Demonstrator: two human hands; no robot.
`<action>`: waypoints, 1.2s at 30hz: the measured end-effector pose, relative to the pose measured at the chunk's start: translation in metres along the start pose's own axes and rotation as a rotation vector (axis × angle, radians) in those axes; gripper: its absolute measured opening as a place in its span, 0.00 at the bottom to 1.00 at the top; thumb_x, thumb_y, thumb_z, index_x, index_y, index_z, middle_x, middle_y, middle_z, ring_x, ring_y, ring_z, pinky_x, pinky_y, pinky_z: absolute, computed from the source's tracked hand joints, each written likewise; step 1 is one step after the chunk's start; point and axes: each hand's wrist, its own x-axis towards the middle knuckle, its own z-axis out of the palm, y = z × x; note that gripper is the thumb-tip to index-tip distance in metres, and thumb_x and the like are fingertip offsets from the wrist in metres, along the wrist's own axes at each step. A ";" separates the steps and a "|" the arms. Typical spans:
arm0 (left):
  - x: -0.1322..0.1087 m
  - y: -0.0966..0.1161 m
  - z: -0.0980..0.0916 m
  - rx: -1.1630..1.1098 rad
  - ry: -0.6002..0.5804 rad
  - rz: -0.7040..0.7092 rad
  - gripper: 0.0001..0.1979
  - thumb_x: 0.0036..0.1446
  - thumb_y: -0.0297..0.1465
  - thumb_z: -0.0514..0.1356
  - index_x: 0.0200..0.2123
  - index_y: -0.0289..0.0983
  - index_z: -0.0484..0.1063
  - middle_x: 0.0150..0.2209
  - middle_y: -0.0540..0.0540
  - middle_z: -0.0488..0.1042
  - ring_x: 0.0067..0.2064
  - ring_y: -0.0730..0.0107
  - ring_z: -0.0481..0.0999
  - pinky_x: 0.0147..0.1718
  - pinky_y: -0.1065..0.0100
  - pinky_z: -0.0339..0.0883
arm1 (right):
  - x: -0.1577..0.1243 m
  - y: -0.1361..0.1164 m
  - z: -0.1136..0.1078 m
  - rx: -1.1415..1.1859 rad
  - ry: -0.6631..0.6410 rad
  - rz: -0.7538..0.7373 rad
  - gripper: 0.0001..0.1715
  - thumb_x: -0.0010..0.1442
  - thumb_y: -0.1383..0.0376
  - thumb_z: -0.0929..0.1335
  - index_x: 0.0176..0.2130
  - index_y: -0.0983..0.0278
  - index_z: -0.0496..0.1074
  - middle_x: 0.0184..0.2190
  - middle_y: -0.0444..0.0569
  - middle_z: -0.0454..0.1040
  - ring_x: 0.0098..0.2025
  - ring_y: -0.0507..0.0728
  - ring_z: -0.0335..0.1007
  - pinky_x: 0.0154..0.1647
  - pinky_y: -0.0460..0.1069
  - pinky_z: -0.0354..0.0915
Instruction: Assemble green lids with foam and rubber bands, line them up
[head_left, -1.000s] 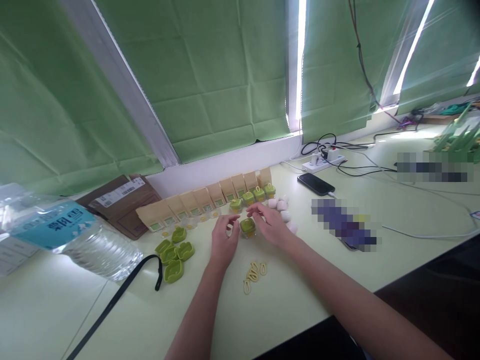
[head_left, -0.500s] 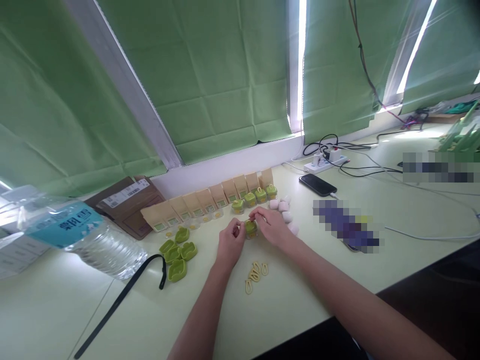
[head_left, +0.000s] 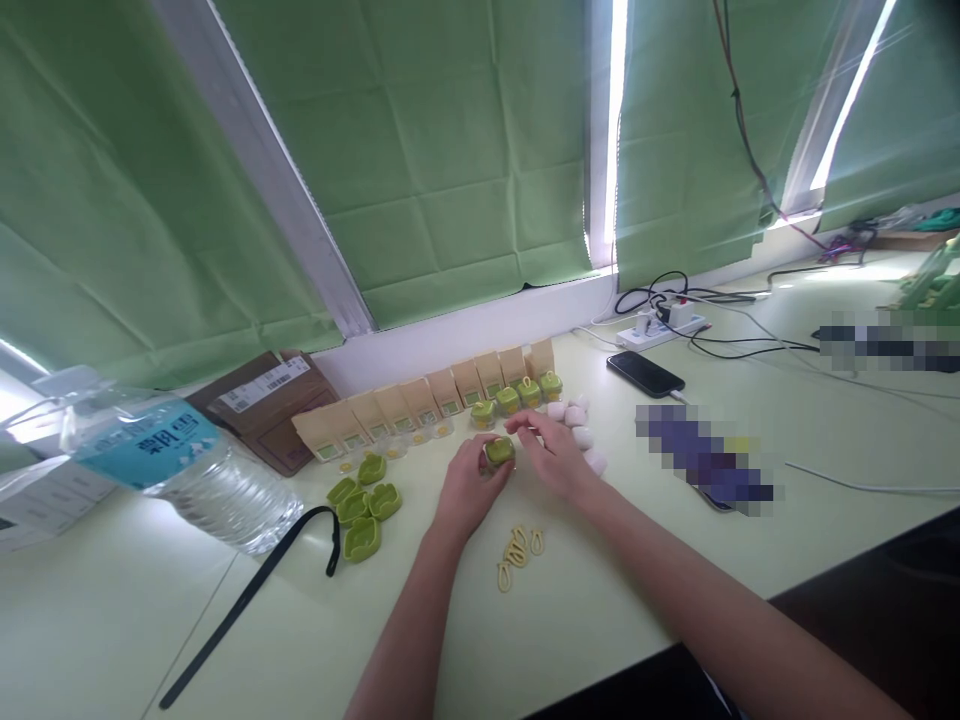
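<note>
My left hand (head_left: 471, 486) is closed around a small clear case with a green lid (head_left: 500, 452), its thumb along the near side. Just right of the case is my right hand (head_left: 551, 453), fingers stretched out and apart from it. Behind my hands stand several similar green-lidded cases (head_left: 508, 399) with pale loops on top. Several pale yellow loops (head_left: 517, 549) lie on the table in front of my hands. To the left are loose green lids (head_left: 362, 538) in a cluster. White rounded pieces (head_left: 582, 437) lie beside my right hand, partly hidden by it.
A row of beige cards (head_left: 390, 408) stands at the back, with clear cases (head_left: 442, 427) before it. A water bottle (head_left: 180, 450), a cardboard box (head_left: 262, 400) and a black strap (head_left: 247, 598) are at left. At right are a phone (head_left: 645, 373) and a power strip (head_left: 660, 328).
My right fingers have come off the case and moved slightly away to the right. My left hand has turned and now wraps the case, tilting its lid toward me. The view has shifted slightly.
</note>
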 end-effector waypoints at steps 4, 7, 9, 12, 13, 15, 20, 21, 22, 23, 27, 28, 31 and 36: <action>0.005 -0.019 -0.014 0.065 0.069 -0.114 0.19 0.55 0.40 0.61 0.50 0.41 0.71 0.31 0.49 0.70 0.33 0.66 0.69 0.37 0.64 0.65 | 0.000 0.002 0.000 0.000 -0.015 0.004 0.13 0.64 0.65 0.60 0.41 0.61 0.73 0.41 0.47 0.77 0.45 0.57 0.71 0.46 0.52 0.62; 0.007 -0.032 -0.024 0.051 0.154 -0.200 0.21 0.55 0.40 0.61 0.51 0.40 0.71 0.31 0.48 0.72 0.33 0.65 0.71 0.38 0.63 0.66 | 0.000 0.002 0.001 -0.003 -0.035 0.008 0.13 0.64 0.65 0.60 0.41 0.60 0.73 0.41 0.47 0.77 0.44 0.57 0.71 0.45 0.51 0.63; 0.007 -0.037 -0.027 0.026 0.197 -0.259 0.21 0.54 0.39 0.61 0.51 0.40 0.70 0.31 0.48 0.73 0.32 0.66 0.72 0.37 0.63 0.67 | -0.001 0.002 0.001 -0.008 -0.048 0.013 0.13 0.65 0.65 0.60 0.41 0.60 0.73 0.41 0.47 0.77 0.44 0.57 0.70 0.45 0.51 0.62; 0.007 -0.040 -0.027 0.017 0.230 -0.304 0.19 0.54 0.37 0.61 0.49 0.40 0.70 0.29 0.50 0.73 0.31 0.66 0.73 0.36 0.64 0.67 | -0.001 0.000 0.001 -0.007 -0.057 0.025 0.13 0.65 0.65 0.60 0.41 0.60 0.73 0.41 0.47 0.77 0.44 0.57 0.70 0.46 0.52 0.62; 0.007 -0.040 -0.027 0.023 0.234 -0.303 0.18 0.54 0.37 0.61 0.48 0.40 0.70 0.29 0.50 0.73 0.31 0.66 0.73 0.37 0.64 0.67 | -0.001 0.000 0.001 -0.005 -0.059 0.028 0.13 0.65 0.65 0.60 0.41 0.60 0.73 0.41 0.47 0.77 0.44 0.57 0.70 0.46 0.52 0.62; 0.009 -0.040 -0.025 0.037 0.235 -0.292 0.18 0.54 0.37 0.61 0.48 0.40 0.70 0.29 0.50 0.73 0.31 0.66 0.73 0.37 0.64 0.67 | -0.001 -0.002 0.001 -0.003 -0.069 0.029 0.13 0.65 0.65 0.61 0.41 0.60 0.73 0.41 0.47 0.77 0.44 0.57 0.71 0.46 0.52 0.62; 0.020 -0.041 -0.018 0.072 0.225 -0.267 0.17 0.56 0.37 0.59 0.49 0.41 0.71 0.30 0.49 0.74 0.31 0.65 0.74 0.35 0.65 0.65 | 0.000 -0.004 0.000 -0.016 -0.093 0.032 0.13 0.65 0.66 0.60 0.40 0.60 0.73 0.41 0.47 0.77 0.44 0.56 0.71 0.46 0.51 0.62; 0.023 -0.042 -0.017 0.082 0.222 -0.267 0.17 0.56 0.37 0.59 0.49 0.41 0.70 0.30 0.49 0.74 0.31 0.64 0.74 0.35 0.65 0.65 | 0.000 -0.004 0.001 -0.020 -0.097 0.036 0.13 0.65 0.66 0.60 0.40 0.60 0.73 0.41 0.47 0.77 0.44 0.56 0.71 0.46 0.51 0.62; 0.026 -0.042 -0.015 0.093 0.216 -0.270 0.17 0.57 0.37 0.58 0.50 0.41 0.70 0.29 0.49 0.74 0.32 0.63 0.74 0.35 0.65 0.64 | 0.000 -0.004 0.001 -0.021 -0.100 0.039 0.13 0.65 0.67 0.60 0.40 0.60 0.73 0.41 0.47 0.77 0.44 0.56 0.71 0.46 0.51 0.62; 0.029 -0.043 -0.014 0.103 0.209 -0.277 0.17 0.57 0.37 0.58 0.50 0.41 0.70 0.29 0.49 0.74 0.32 0.63 0.74 0.35 0.65 0.64 | 0.000 -0.004 0.001 -0.021 -0.104 0.041 0.13 0.65 0.67 0.60 0.40 0.60 0.73 0.41 0.47 0.77 0.43 0.56 0.71 0.46 0.51 0.62; 0.042 -0.043 -0.008 0.137 0.180 -0.308 0.18 0.58 0.35 0.57 0.52 0.40 0.69 0.26 0.49 0.73 0.31 0.61 0.74 0.34 0.65 0.62 | -0.001 -0.005 0.003 -0.015 -0.122 0.036 0.13 0.65 0.67 0.60 0.40 0.60 0.73 0.40 0.46 0.77 0.42 0.55 0.70 0.46 0.51 0.62; 0.045 -0.042 -0.006 0.144 0.177 -0.313 0.18 0.58 0.35 0.56 0.52 0.40 0.68 0.25 0.50 0.73 0.31 0.61 0.74 0.34 0.65 0.62 | -0.001 -0.005 0.003 -0.015 -0.127 0.034 0.13 0.65 0.67 0.60 0.39 0.60 0.73 0.40 0.46 0.77 0.42 0.55 0.70 0.46 0.51 0.62; 0.053 -0.040 0.000 0.176 0.184 -0.332 0.17 0.60 0.34 0.55 0.52 0.41 0.68 0.25 0.49 0.73 0.31 0.59 0.75 0.35 0.64 0.62 | -0.001 -0.004 0.003 -0.016 -0.135 0.040 0.12 0.65 0.67 0.60 0.39 0.61 0.73 0.40 0.45 0.77 0.41 0.55 0.70 0.45 0.50 0.62; 0.060 -0.035 0.002 0.207 0.215 -0.329 0.22 0.61 0.36 0.54 0.58 0.40 0.65 0.25 0.47 0.74 0.33 0.56 0.76 0.38 0.61 0.64 | -0.001 -0.004 0.003 -0.022 -0.136 0.067 0.12 0.65 0.68 0.61 0.39 0.61 0.73 0.39 0.45 0.77 0.40 0.54 0.70 0.44 0.49 0.61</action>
